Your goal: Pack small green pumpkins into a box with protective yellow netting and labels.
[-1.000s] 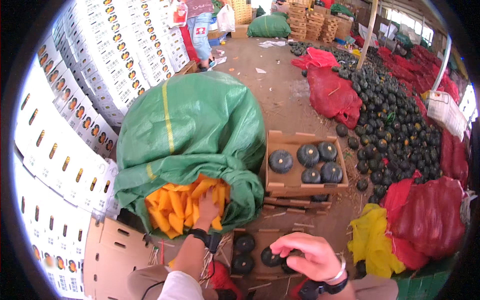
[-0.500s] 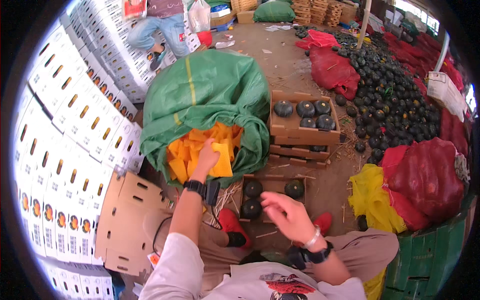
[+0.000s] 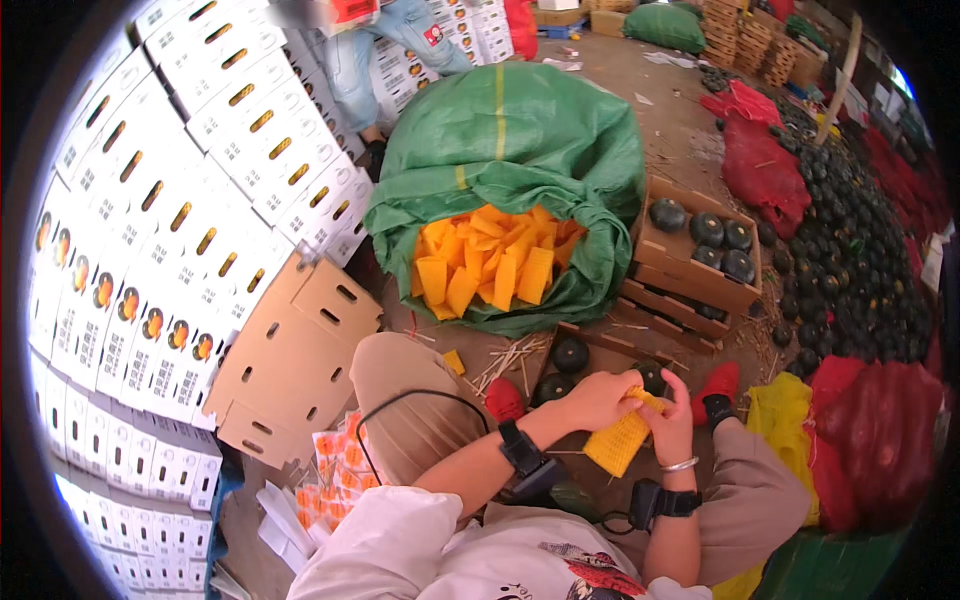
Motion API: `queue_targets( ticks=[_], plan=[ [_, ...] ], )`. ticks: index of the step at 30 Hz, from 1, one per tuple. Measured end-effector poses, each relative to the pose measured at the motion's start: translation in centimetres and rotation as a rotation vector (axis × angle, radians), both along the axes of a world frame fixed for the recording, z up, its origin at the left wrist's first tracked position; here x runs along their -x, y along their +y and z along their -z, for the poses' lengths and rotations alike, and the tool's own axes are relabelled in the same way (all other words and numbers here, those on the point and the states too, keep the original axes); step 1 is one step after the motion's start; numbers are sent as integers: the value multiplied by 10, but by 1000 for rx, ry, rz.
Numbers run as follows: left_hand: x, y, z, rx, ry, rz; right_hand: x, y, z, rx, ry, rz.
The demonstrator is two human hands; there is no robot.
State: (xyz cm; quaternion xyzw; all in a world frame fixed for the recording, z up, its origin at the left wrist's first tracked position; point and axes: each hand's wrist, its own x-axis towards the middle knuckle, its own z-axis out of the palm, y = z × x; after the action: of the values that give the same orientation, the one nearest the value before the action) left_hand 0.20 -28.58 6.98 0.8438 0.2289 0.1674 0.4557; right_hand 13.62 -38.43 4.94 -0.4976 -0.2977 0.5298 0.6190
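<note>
Both of my hands are together in front of my lap, over a low open cardboard box (image 3: 541, 362). Between them hangs a yellow foam net sleeve (image 3: 617, 449). My left hand (image 3: 600, 401) pinches its upper edge, and my right hand (image 3: 673, 424) grips the same edge from the right. Dark green round squashes (image 3: 571, 354) lie in the box, partly hidden by my hands and forearm. Beyond it stands a big green woven sack (image 3: 505, 135), its mouth open and full of yellow-orange foam net sleeves (image 3: 483, 262).
Stacked cardboard boxes with squashes (image 3: 692, 262) stand right of the sack. White printed cartons (image 3: 140, 240) form a wall at left, beside a flat brown carton (image 3: 290, 360). A squash heap (image 3: 850, 240) and red mesh sacks (image 3: 870, 440) lie right. Another person's legs (image 3: 350, 75) show behind the sack.
My left hand has come out of the sack with a yellow foam net sleeve. My right hand has closed on it too. The view has swung left.
</note>
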Motion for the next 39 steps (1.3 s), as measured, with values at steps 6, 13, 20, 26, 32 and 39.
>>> queue_targets(
  ticks=[6,13,20,26,32,39],
  plan=[
    [-6,-6,10,66,39,-57,-12,-16,24,120,-463,-473],
    [-24,4,34,122,-167,-250,-33,-11,12,157,681,137],
    [-34,-1,33,704,60,78,-19,-2,55,-8,-1066,312],
    [-47,11,31,483,115,11,-28,12,82,31,-616,353],
    [-60,-2,7,295,-22,-137,-38,24,100,-93,-72,431],
    [-75,-41,-127,-375,-344,-230,-28,32,84,60,217,307]
  ],
)
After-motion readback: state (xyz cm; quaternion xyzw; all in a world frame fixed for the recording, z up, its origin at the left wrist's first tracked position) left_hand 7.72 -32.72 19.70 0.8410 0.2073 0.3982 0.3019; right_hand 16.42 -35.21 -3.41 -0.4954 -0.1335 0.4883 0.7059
